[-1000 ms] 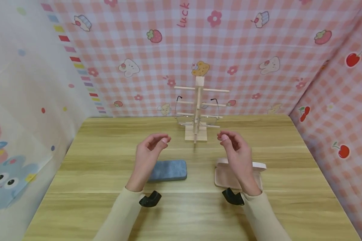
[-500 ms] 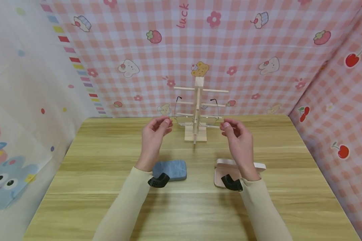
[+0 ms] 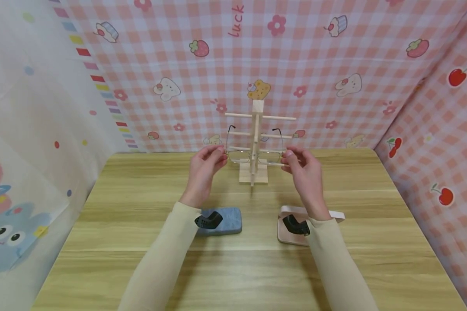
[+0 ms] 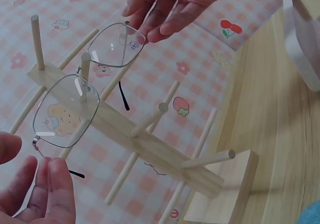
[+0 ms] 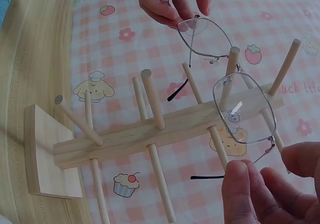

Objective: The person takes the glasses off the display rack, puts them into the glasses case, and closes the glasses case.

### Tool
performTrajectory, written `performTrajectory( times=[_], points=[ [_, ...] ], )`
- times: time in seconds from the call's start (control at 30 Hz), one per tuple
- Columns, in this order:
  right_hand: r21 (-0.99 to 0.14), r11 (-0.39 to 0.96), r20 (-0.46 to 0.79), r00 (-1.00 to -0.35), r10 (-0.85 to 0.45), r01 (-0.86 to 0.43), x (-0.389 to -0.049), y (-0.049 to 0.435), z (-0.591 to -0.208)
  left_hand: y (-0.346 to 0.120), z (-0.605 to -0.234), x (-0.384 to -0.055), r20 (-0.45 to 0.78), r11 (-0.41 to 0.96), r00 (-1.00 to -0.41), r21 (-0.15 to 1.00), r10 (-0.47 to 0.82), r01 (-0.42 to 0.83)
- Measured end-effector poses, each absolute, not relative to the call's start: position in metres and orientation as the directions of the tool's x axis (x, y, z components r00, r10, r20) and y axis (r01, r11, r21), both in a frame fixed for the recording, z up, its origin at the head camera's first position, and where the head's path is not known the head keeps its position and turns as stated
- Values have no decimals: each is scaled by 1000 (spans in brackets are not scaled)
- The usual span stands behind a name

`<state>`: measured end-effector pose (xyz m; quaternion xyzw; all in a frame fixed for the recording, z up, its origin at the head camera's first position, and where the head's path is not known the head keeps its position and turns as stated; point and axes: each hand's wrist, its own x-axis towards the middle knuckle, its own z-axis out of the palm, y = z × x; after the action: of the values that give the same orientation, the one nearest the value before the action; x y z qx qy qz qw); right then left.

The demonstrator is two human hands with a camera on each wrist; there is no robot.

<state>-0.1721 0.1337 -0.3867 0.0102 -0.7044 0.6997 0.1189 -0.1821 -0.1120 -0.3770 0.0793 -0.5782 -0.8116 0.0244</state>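
A pair of thin metal-framed eyeglasses (image 3: 270, 157) hangs on the wooden glasses stand (image 3: 258, 108), its bridge at a front peg. Its dark-tipped temples point back past the side pegs. My left hand (image 3: 204, 170) is at the left hinge; in the left wrist view its fingertips (image 4: 57, 179) lie along the temple, the thumb a little apart. At the opposite hinge is my right hand (image 3: 305, 177). The right wrist view shows the temple running between that hand's thumb and fingertips (image 5: 237, 176), with a gap between them.
A blue glasses case (image 3: 230, 219) lies closed on the wooden table (image 3: 237, 276), partly under my left wrist. An opened pale pink case (image 3: 286, 237) lies below my right wrist. Pink checked cloth (image 3: 140, 65) hangs behind the stand.
Both hands have moved forward from above the two cases to the sides of the eyeglasses. The eyeglasses, stand and cases have stayed where they were.
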Motion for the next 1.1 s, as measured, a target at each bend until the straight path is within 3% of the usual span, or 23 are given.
performTrajectory(
  times=[0.27, 1.1],
  points=[
    [-988, -34, 143, -977, 160, -151, -181, 133, -385, -110, -377, -191, -139, -412, -983, 908, -116, -80],
    [-978, -148, 124, -982, 142, -145, -185, 131, -372, -108, -370, -190, -104, -468, -988, 883, -111, -40]
  ],
)
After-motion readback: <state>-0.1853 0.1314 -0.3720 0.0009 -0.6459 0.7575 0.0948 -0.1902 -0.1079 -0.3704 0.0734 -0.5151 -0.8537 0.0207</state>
